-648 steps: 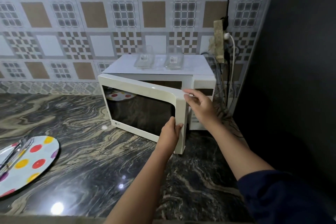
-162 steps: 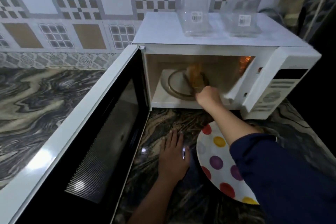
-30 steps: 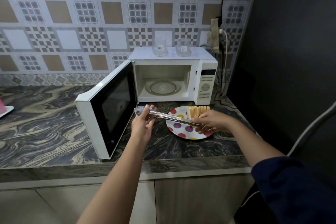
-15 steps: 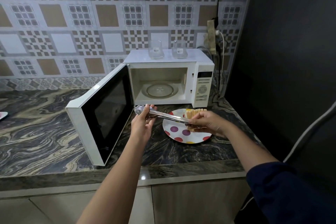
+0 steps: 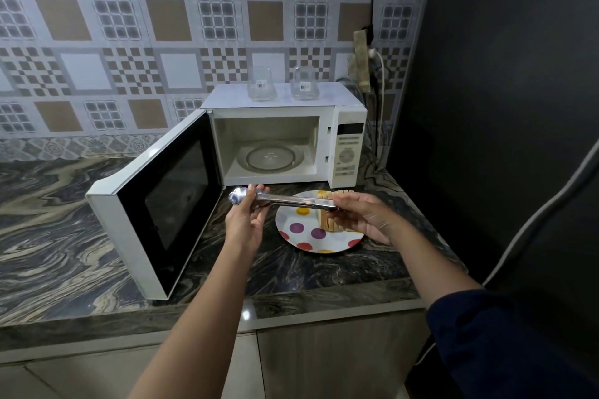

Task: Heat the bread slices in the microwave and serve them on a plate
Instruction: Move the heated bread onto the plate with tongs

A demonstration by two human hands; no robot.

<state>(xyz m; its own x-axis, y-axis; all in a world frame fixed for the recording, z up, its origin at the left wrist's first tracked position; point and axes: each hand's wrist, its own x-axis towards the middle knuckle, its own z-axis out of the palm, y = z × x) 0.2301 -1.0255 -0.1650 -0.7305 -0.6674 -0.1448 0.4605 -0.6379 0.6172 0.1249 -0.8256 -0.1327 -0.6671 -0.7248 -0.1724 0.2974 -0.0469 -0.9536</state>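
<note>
Bread (image 5: 328, 224) now stands on the plate (image 5: 334, 243), microwave (image 5: 285, 103) emptied; left hand (image 5: 248, 220) and right hand (image 5: 363, 216) each grasp the tongs (image 5: 291, 201): serving looks nearly done.

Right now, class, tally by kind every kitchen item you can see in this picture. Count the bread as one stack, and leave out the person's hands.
microwave: 1
clear containers on top of it: 2
spotted plate: 1
bread stack: 1
metal tongs: 1
Total: 6
</note>
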